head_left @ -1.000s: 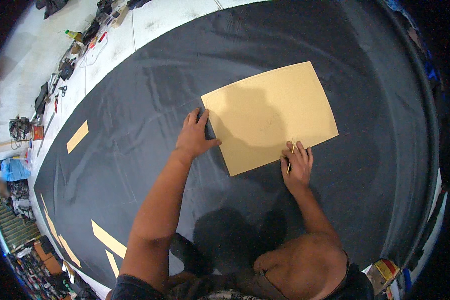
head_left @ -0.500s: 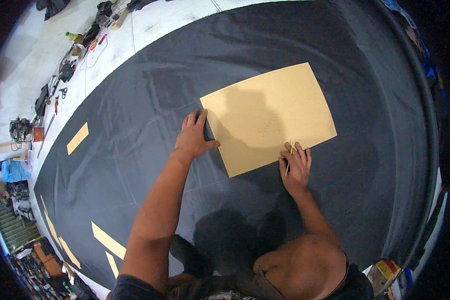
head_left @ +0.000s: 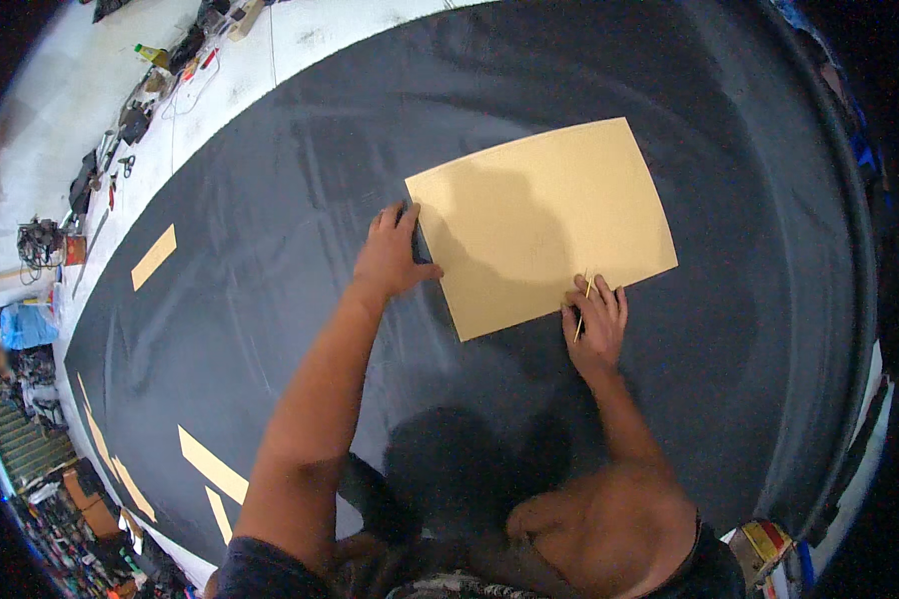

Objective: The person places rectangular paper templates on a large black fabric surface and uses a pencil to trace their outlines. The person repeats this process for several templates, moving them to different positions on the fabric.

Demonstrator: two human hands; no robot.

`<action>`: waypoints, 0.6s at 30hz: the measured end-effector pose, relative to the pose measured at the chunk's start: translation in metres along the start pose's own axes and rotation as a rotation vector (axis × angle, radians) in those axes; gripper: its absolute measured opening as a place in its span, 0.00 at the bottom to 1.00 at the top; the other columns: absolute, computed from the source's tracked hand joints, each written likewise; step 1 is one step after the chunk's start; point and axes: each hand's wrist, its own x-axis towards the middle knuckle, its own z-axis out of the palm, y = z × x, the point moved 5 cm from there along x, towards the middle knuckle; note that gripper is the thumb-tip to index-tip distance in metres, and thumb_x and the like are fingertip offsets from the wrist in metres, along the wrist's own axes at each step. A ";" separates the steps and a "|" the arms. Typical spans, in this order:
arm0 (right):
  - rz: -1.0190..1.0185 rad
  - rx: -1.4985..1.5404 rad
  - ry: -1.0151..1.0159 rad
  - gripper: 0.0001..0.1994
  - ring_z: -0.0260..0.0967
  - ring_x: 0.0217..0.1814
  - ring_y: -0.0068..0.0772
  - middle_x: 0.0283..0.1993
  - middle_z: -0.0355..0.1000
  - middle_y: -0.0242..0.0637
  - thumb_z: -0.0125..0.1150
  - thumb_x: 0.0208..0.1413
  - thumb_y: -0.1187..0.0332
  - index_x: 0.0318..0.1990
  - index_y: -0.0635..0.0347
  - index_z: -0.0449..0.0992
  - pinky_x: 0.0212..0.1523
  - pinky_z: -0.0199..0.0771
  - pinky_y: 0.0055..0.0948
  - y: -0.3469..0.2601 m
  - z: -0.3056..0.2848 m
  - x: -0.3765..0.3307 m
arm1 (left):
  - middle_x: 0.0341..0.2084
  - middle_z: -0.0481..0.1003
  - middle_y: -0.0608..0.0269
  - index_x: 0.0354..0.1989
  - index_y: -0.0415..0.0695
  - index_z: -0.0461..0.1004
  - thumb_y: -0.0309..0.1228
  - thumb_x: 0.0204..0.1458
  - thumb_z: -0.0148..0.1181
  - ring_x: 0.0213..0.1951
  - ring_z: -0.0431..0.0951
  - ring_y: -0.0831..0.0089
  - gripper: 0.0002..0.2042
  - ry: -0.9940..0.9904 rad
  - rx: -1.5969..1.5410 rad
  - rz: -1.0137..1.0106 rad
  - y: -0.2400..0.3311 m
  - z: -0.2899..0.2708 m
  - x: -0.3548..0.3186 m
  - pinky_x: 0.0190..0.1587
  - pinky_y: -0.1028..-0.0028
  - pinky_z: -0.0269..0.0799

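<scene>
A large tan card sheet (head_left: 609, 210) lies flat and slightly turned on black sheet material (head_left: 300, 220). My left hand (head_left: 392, 252) is at the card's left edge, fingers and thumb apart, with fingertips and thumb tip touching that edge. At the lower right edge, my right hand (head_left: 596, 324) rests its fingertips on the card. A thin, pale yellow pencil-like stick (head_left: 583, 311) is held between its fingers, tilted upward; its exact kind is too small to make out. My head and arm cast a shadow across the card.
Narrow tan strips (head_left: 213, 464) lie on the black material to the left, with another strip (head_left: 154, 258) farther up. Along the white border (head_left: 195, 130) are scissors (head_left: 127, 166), a blue bag (head_left: 28, 324) and assorted tools. A rolled black edge (head_left: 837, 250) runs down the right.
The view has shifted slightly, so the strips and the card sit a little higher in it. Both hands keep their places at the card's edges.
</scene>
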 end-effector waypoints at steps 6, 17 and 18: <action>-0.025 0.017 0.038 0.13 0.59 0.72 0.50 0.64 0.71 0.37 0.64 0.58 0.67 0.50 0.55 0.77 0.73 0.45 0.60 -0.001 0.001 0.000 | 0.69 0.57 0.43 0.70 0.43 0.58 0.48 0.30 0.81 0.69 0.57 0.43 0.55 0.039 0.012 0.025 -0.003 -0.003 -0.001 0.70 0.55 0.58; -0.030 0.007 0.031 0.10 0.61 0.70 0.49 0.63 0.72 0.36 0.66 0.56 0.66 0.46 0.54 0.79 0.73 0.46 0.58 0.000 0.002 -0.001 | 0.71 0.53 0.50 0.72 0.46 0.56 0.45 0.34 0.80 0.72 0.53 0.48 0.53 -0.044 0.051 -0.039 0.001 -0.005 0.000 0.71 0.57 0.59; -0.034 0.007 0.042 0.10 0.62 0.70 0.48 0.63 0.72 0.36 0.66 0.56 0.66 0.45 0.54 0.80 0.72 0.46 0.58 0.000 0.002 -0.001 | 0.71 0.53 0.50 0.72 0.46 0.57 0.44 0.34 0.80 0.71 0.53 0.48 0.53 -0.039 0.053 -0.035 0.001 -0.004 0.000 0.71 0.57 0.59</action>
